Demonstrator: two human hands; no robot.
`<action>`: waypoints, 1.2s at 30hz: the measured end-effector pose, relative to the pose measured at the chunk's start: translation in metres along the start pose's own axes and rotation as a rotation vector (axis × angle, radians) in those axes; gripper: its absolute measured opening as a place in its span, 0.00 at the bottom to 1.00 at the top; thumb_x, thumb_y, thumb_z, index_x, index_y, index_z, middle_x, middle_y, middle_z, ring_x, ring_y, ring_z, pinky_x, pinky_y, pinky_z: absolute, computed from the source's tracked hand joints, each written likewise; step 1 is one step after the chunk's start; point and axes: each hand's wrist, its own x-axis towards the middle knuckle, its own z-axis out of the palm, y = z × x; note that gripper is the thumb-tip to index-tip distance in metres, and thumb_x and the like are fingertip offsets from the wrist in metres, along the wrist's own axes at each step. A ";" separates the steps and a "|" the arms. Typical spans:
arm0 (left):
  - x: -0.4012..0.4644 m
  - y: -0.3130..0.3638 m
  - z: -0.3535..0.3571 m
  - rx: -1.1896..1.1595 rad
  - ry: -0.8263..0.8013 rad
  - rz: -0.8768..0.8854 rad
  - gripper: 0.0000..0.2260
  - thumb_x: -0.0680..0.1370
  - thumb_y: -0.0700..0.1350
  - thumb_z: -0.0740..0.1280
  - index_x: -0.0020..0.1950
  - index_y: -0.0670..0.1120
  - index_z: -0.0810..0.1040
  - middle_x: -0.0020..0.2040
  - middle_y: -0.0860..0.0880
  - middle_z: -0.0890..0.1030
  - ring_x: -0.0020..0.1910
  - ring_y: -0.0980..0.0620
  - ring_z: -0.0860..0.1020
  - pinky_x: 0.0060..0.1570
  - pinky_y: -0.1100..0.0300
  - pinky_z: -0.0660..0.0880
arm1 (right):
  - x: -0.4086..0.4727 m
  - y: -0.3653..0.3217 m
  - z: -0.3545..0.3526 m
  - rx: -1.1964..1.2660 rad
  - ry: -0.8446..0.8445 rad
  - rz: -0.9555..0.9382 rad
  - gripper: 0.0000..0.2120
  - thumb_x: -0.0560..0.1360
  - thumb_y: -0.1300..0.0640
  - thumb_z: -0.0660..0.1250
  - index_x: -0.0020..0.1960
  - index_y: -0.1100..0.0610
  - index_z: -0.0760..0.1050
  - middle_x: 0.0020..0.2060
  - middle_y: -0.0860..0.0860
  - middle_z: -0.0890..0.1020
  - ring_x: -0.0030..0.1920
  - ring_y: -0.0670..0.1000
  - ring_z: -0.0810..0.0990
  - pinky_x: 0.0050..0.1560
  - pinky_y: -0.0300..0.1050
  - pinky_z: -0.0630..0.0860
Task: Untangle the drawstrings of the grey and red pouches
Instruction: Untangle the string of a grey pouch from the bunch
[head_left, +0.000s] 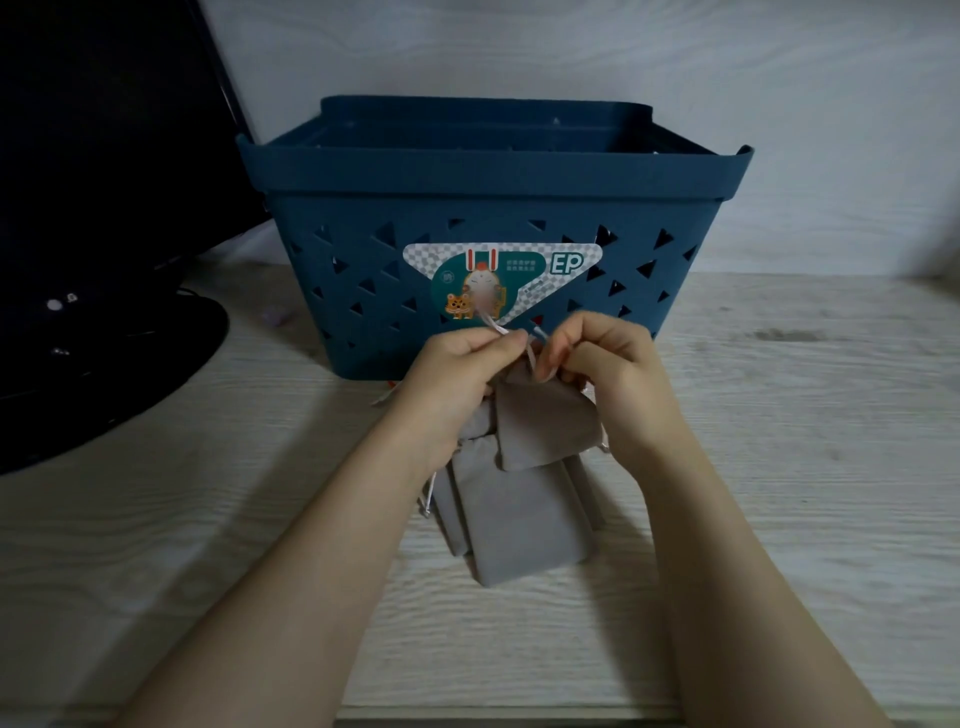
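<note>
Both forearms come in from the bottom edge and angle inward, wrists nearly meeting mid-frame. Left hand (457, 371): back of hand up, fingers curled, thumb and forefinger pinching a cord (491, 328) at the knuckle line. Right hand (605, 366): also curled, fingertips (545, 358) turned toward the left hand, pinching a cord just beside it. The two hands sit close, fingertips almost touching. Both are raised above the bench (779, 467), wrists bent slightly down. Palms hidden from view.
</note>
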 end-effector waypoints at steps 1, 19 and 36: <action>0.001 -0.001 -0.001 0.012 -0.006 0.006 0.08 0.77 0.41 0.65 0.40 0.42 0.81 0.33 0.49 0.80 0.31 0.59 0.77 0.33 0.69 0.72 | 0.000 0.000 -0.001 0.009 0.000 -0.001 0.07 0.61 0.67 0.55 0.31 0.61 0.72 0.25 0.52 0.78 0.29 0.45 0.74 0.32 0.32 0.68; 0.005 -0.002 -0.009 0.217 -0.024 0.268 0.06 0.72 0.31 0.69 0.42 0.42 0.81 0.30 0.56 0.80 0.31 0.64 0.75 0.37 0.72 0.72 | 0.003 0.007 -0.005 -0.249 0.017 0.091 0.09 0.75 0.65 0.65 0.39 0.55 0.78 0.29 0.54 0.77 0.30 0.48 0.73 0.33 0.42 0.70; 0.006 -0.009 -0.008 0.803 0.144 0.735 0.04 0.73 0.43 0.60 0.46 0.49 0.70 0.40 0.54 0.73 0.38 0.50 0.73 0.36 0.53 0.72 | 0.002 0.008 0.003 -0.111 0.061 0.059 0.10 0.75 0.67 0.63 0.36 0.62 0.74 0.24 0.51 0.74 0.26 0.46 0.70 0.30 0.40 0.69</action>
